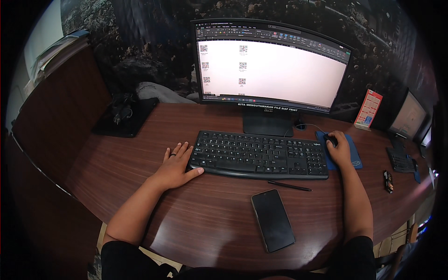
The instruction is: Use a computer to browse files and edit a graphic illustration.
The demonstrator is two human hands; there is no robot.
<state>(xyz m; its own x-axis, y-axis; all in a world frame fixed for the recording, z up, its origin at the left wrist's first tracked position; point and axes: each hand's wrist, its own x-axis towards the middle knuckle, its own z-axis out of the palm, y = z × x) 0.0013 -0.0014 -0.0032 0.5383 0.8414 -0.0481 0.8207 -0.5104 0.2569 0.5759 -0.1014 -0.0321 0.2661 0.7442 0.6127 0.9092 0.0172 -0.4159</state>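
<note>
Head view: the right hand [341,148] has its fingers curled over the mouse [332,139] on the blue mat [355,161], just right of the keyboard [261,156]. Left of it, the left hand [176,170] lies on the tabletop [196,219], fingers slightly apart, thumb at the keyboard's near corner. A slipping thumb could press a stray key; a sweeping right forearm could knock the pen [290,186] or phone [273,220], both in front of the keyboard.

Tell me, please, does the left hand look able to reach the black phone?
Probably yes: the left hand holds nothing, and only tabletop lies between it and the phone.
</note>
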